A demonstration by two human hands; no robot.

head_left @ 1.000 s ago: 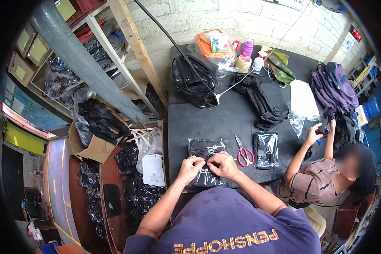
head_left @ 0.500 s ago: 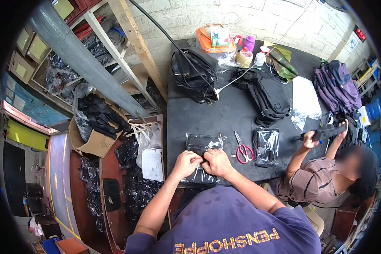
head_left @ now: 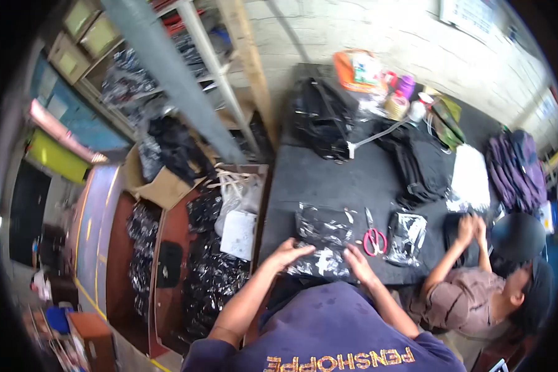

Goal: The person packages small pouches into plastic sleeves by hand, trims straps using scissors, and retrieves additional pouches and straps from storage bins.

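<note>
A flat black item in a clear plastic bag [head_left: 323, 230] lies at the table's front edge before me. At its left side is my left hand [head_left: 287, 254], the thumb on top of the plastic and the other fingers partly hidden. My right hand [head_left: 361, 265] holds the right side, its fingertips at the bag's edge; motion blurs them slightly. Scissors [head_left: 371, 231] with pink handles lie just right of the bag, blades pointing away. Farther right is another plastic-wrapped black package [head_left: 408, 239].
Black bags [head_left: 322, 121] and a folded black backpack [head_left: 418, 164] occupy the black table [head_left: 310, 177]. Bottles and an orange container [head_left: 353, 73] stand at the back. On the right, a co-worker [head_left: 471, 294] handles something dark. Wrapped packages [head_left: 220, 273] fill a bin at left.
My hands have moved apart from the middle of the bag to its two sides. The view has shifted, and the co-worker's hands have lowered to the table with the dark item.
</note>
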